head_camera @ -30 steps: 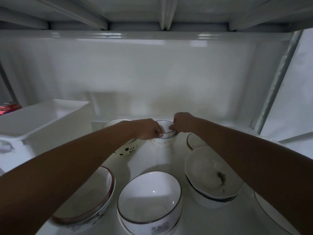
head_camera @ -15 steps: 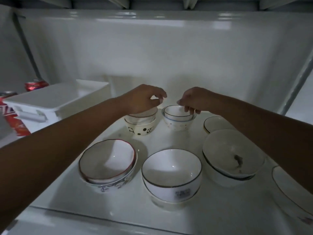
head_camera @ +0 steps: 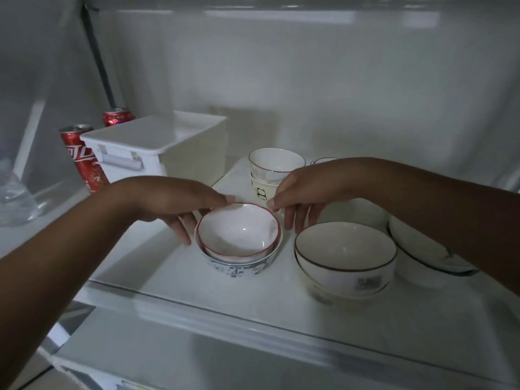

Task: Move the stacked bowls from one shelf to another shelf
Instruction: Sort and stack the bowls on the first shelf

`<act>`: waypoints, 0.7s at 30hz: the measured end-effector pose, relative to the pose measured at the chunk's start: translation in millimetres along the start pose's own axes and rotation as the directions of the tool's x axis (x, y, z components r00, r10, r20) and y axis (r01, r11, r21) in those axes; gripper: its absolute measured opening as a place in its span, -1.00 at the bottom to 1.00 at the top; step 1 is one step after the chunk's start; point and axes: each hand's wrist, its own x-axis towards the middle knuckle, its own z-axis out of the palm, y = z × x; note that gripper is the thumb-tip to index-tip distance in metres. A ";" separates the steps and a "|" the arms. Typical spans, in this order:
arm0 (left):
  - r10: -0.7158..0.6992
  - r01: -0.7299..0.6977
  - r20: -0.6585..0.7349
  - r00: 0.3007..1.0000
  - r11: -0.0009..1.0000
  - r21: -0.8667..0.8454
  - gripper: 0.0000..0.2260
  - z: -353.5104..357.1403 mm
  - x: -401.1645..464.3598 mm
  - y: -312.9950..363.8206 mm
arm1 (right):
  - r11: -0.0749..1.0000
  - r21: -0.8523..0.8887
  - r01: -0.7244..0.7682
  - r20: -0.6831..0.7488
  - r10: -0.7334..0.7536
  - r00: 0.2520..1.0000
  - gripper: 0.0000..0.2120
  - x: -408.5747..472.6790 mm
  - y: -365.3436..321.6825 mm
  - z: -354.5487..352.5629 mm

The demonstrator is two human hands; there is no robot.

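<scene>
A red-rimmed white bowl (head_camera: 239,235) sits nested in a blue-patterned bowl (head_camera: 236,269) near the front of the white shelf (head_camera: 180,280). My left hand (head_camera: 174,201) reaches to the stack's left side, its thumb at the far rim and its fingers stretched down beside the wall. On the stack's right side, my right hand (head_camera: 304,190) has its thumb near the rim and its fingers pointing down. Both hands flank the stack with fairly straight fingers. The stack stands flat on the shelf.
A dark-rimmed bowl stack (head_camera: 346,260) stands to the right, with a large bowl (head_camera: 422,254) beyond it. A gold-rimmed bowl stack (head_camera: 275,167) sits behind. A white lidded box (head_camera: 157,144) and two red cans (head_camera: 84,161) stand at left. A lower shelf (head_camera: 197,356) lies below.
Both hands left the small bowl at the back and came forward and down to either side of the red-rimmed stack. The camera pulled back and turned left.
</scene>
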 end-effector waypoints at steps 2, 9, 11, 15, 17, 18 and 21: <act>0.003 0.004 0.076 0.997 0.996 -0.085 -0.60 5.7 -2.1 -10.7 | 0.999 -0.050 -0.006 0.005 0.006 1.000 -0.73 3.8 -4.6 9.2; 0.067 -0.012 0.168 0.983 0.950 -0.313 -0.43 16.9 -3.0 -30.9 | 0.979 -0.197 -0.045 -0.097 0.026 0.995 -0.84 19.3 -13.4 31.5; 0.079 -0.014 0.150 0.985 0.920 -0.392 -0.52 20.3 -1.6 -31.7 | 0.978 -0.205 -0.035 -0.139 0.006 0.990 -0.86 20.5 -13.9 34.8; 0.083 -0.004 0.139 0.987 0.870 -0.493 -0.54 23.7 3.2 -33.5 | 0.978 -0.206 -0.037 -0.198 -0.004 0.980 -0.90 19.5 -12.5 34.8; 0.061 0.025 0.141 0.988 0.842 -0.538 -0.52 24.7 6.0 -34.5 | 0.980 -0.191 -0.050 -0.206 0.010 0.978 -0.86 18.1 -11.2 32.1; 0.047 0.038 0.137 0.989 0.828 -0.559 -0.51 25.0 7.6 -34.6 | 0.982 -0.178 -0.057 -0.207 0.020 0.978 -0.86 17.1 -10.3 30.8; 0.031 0.042 0.111 0.993 0.800 -0.598 -0.55 26.8 9.7 -34.0 | 0.985 -0.159 -0.070 -0.202 0.036 0.979 -0.87 13.7 -9.9 28.0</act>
